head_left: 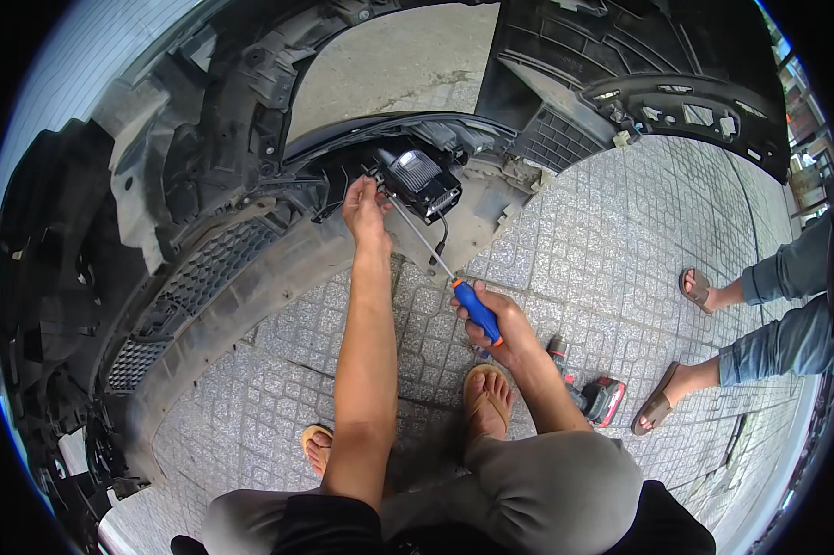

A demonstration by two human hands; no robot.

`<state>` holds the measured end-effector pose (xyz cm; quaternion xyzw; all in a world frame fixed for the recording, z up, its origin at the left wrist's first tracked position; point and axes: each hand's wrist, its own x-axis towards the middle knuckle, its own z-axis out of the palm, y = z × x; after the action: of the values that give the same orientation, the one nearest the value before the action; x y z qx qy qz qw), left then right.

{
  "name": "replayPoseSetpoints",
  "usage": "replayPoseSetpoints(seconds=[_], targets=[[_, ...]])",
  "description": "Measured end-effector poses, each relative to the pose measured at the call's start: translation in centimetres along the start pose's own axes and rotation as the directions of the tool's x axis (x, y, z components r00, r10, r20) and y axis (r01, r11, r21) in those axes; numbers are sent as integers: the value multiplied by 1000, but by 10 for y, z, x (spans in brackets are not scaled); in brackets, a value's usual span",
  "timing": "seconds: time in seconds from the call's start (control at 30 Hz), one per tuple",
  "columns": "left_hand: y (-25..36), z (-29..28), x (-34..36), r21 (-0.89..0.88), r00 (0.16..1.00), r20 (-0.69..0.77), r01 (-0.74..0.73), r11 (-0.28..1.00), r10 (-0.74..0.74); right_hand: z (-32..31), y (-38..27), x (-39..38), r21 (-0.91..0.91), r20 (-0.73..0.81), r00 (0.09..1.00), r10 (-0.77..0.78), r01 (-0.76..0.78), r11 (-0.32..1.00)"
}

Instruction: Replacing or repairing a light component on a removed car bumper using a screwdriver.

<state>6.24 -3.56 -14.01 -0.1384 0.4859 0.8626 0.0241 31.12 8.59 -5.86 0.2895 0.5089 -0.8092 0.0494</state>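
Observation:
My right hand (496, 319) is wrapped round the blue-and-orange handle of a long screwdriver (475, 312). Its steel shaft runs up and left toward the side of a black lamp unit (421, 184), which is fixed inside a large black car bumper (251, 259). My left hand (366, 203) is closed at the lamp's left side, fingertips pinched beside the screwdriver's tip; what lies between them is too small to make out. A short black cable (443, 240) hangs below the lamp.
A cordless power tool (601, 403) lies on the paved ground (583, 240) right of my foot. Another person's legs and sandalled feet (657, 407) stand at the right. Black plastic bumper sections (639, 74) extend across the top and down the left.

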Motion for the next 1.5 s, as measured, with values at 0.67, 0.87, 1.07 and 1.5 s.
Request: replayPoseSetpoints(seconds=[0.67, 0.87, 1.07, 1.5], targets=[[3, -18, -7, 71, 978, 198, -85, 994, 69, 2, 9, 17, -869, 289, 623, -727, 489, 74], [-2, -8, -19, -73, 987, 157, -5, 997, 17, -23, -15, 25, 69, 310, 937, 162, -192, 979], [7, -25, -15, -106, 971, 237, 39, 994, -13, -4, -14, 17, -701, 165, 917, -363, 368, 611], [6, -16, -19, -37, 975, 222, -19, 999, 27, -17, -23, 29, -253, 227, 974, -6, 65, 965]])
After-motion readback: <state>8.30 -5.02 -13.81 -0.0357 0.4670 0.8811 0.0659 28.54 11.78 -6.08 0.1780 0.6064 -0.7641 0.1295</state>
